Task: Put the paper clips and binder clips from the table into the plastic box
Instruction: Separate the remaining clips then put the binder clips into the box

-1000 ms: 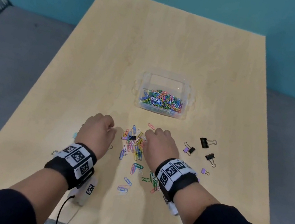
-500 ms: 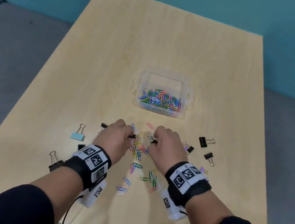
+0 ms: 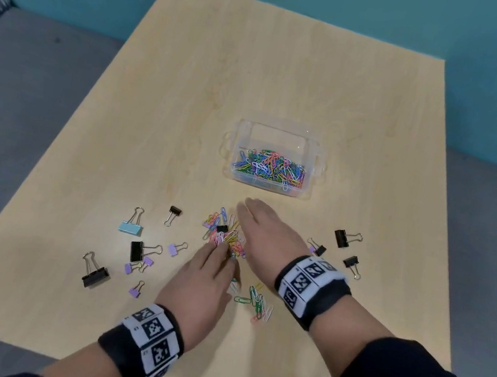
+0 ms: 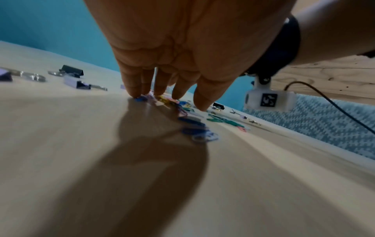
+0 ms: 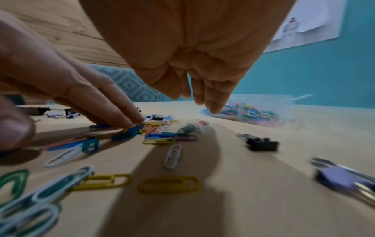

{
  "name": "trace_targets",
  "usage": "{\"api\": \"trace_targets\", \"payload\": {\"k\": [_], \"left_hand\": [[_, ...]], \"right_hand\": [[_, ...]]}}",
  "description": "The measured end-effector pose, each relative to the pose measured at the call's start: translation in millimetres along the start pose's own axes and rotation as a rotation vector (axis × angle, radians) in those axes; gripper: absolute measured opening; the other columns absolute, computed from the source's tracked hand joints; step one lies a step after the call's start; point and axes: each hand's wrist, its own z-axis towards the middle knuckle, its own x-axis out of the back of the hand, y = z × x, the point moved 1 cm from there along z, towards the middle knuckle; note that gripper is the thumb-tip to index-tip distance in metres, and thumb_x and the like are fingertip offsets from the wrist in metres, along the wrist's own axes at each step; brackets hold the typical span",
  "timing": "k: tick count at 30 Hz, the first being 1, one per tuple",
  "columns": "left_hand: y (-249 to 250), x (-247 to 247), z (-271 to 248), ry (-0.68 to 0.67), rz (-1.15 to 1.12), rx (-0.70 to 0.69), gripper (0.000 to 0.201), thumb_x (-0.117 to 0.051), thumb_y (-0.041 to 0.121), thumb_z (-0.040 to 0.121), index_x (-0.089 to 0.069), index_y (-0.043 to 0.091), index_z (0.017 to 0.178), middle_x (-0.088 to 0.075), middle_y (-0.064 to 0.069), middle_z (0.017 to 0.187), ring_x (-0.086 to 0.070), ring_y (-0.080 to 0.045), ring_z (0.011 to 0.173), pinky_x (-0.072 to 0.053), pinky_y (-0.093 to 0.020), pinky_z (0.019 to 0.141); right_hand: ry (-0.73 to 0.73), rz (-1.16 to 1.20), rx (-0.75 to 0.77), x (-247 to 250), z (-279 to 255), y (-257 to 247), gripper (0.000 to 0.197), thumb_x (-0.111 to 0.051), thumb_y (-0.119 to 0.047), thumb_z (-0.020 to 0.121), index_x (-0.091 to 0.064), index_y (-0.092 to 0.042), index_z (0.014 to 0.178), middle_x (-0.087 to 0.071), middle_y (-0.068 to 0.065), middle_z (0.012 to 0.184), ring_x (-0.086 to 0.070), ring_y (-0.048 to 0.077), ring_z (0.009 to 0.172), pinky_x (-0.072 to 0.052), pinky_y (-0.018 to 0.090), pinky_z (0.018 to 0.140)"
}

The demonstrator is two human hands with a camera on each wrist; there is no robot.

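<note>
A clear plastic box (image 3: 279,130) (image 5: 284,118) at mid-table holds many coloured paper clips. Nearer me lies a loose pile of coloured paper clips (image 3: 226,232) (image 5: 154,128) with a small black binder clip (image 3: 222,228) in it. My left hand (image 3: 208,274) (image 4: 162,86) lies flat, its straight fingertips (image 4: 134,93) pressing on the pile's near edge. My right hand (image 3: 262,234) (image 5: 201,96) hovers just right of the pile, fingers straight and together, holding nothing. More paper clips (image 3: 257,303) lie between my wrists.
Binder clips lie scattered left of the hands: a light blue one (image 3: 131,227), black ones (image 3: 136,251) (image 3: 95,276) (image 3: 175,210) and small purple ones (image 3: 174,250). More black ones (image 3: 341,238) (image 3: 350,261) sit to the right. The table's near edge (image 3: 14,343) is close.
Both hands have opened from curled fists to straight fingers. The left hand slid back toward me and right, uncovering the binder clips on the left; the right hand reached forward beside the pile.
</note>
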Motion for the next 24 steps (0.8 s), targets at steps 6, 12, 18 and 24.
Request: {"api": "trace_targets", "payload": {"k": [6,12,18,24], "left_hand": [[1.2,-1.2,-12.0,-0.007,-0.016,-0.058,0.052,-0.035,0.035,0.087,-0.05,0.007,0.128,-0.048,-0.016,0.137,-0.039,-0.032,0.131,-0.041,-0.043,0.103],[-11.9,11.8,-18.0,0.22,-0.124,-0.09,0.04,-0.038,0.019,0.086,-0.056,0.009,0.12,-0.052,-0.012,0.129,-0.047,-0.027,0.12,-0.043,-0.035,0.102],[-33.6,8.8,9.5,0.094,-0.057,0.012,0.052,-0.025,0.025,0.091,-0.044,0.004,0.134,-0.045,-0.015,0.139,-0.043,-0.03,0.129,-0.041,-0.042,0.103],[-31.1,6.9,-9.2,0.161,-0.043,-0.097,0.03,-0.044,0.019,0.087,-0.059,0.01,0.112,-0.058,-0.011,0.123,-0.054,-0.03,0.112,-0.047,-0.041,0.094]], "right_hand": [[-0.121,-0.156,0.048,-37.1,-9.5,-1.7,0.067,-0.018,-0.02,0.084,-0.018,0.005,0.146,-0.012,0.026,0.155,-0.006,0.039,0.144,-0.022,0.049,0.114],[-0.05,-0.126,0.146,-45.3,-58.2,-11.3,0.059,-0.032,-0.019,0.084,-0.036,0.005,0.138,-0.035,0.025,0.144,-0.029,0.042,0.136,-0.03,0.047,0.111],[-0.03,-0.113,0.152,-35.8,-15.8,-13.6,0.069,-0.047,-0.009,0.082,-0.023,0.004,0.146,-0.021,0.021,0.154,-0.016,0.036,0.143,-0.024,0.046,0.114],[-0.012,-0.164,0.13,-37.8,-28.7,-16.8,0.071,-0.052,-0.009,0.076,-0.03,0.003,0.142,-0.039,0.022,0.143,-0.03,0.04,0.136,-0.034,0.048,0.108]]}}
